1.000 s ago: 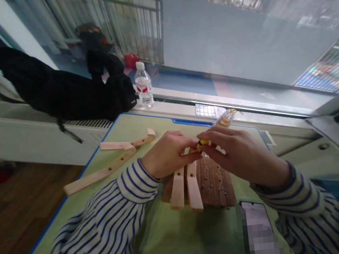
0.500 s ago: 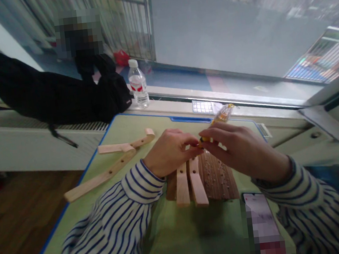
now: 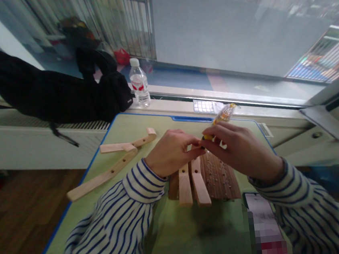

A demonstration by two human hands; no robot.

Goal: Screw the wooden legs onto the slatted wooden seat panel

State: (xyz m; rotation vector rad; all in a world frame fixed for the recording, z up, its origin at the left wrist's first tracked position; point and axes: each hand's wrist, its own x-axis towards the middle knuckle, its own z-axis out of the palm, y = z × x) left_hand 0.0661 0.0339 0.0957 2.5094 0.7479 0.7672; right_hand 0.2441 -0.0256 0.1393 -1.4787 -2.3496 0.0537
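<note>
My right hand (image 3: 244, 147) is closed around what looks like a screwdriver (image 3: 223, 114) with a clear and yellow handle. Its handle sticks up past the fingers and its front end points toward my left hand (image 3: 175, 150). Thumb and fingers of that left hand are pinched together at this end; what is between them is too small to tell. Below the hands, two pale wooden pieces with holes (image 3: 200, 186) lie side by side on a brown wood-grain board (image 3: 221, 178). Many small screw-like bits are scattered over the board's right part. My hands hide its far side.
Two more bent wooden pieces (image 3: 102, 179) lie left on the green table (image 3: 162, 232). A phone (image 3: 261, 210) rests at the right, partly blurred out. Behind the table, a water bottle (image 3: 140, 83) and a black bag (image 3: 63, 93) stand on the sill by the window.
The view has shifted slightly, so everything sits a little further right. My hands keep nearly the same pose, still meeting at the screwdriver's front end.
</note>
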